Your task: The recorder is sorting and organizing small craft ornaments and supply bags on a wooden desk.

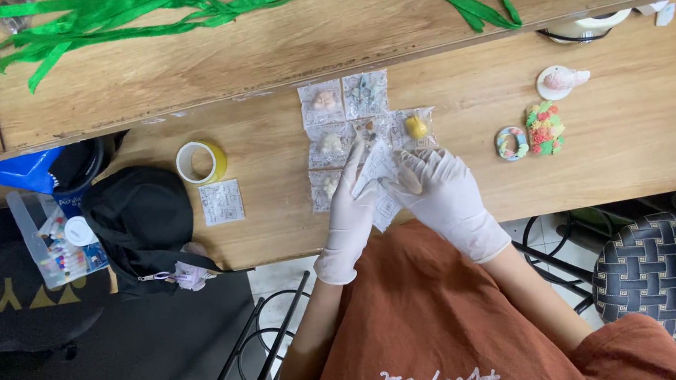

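Both gloved hands meet over the table [594,152] edge on a small clear packet [378,167]. The packet is flat, see-through plastic with pale printing, slightly crumpled; what is inside it is too small to tell. The left hand [350,215] has its fingers stretched long and nearly straight, lying against the packet's left side. The right hand [444,197] curls its fingers in, pinching the packet's right edge. Just beyond lie more packets [339,123] in a loose cluster, one with a yellow piece [416,127]. A tape roll [201,162] sits to the left, near a black cap [142,216]. Green ribbons [128,9] spread across the far board.
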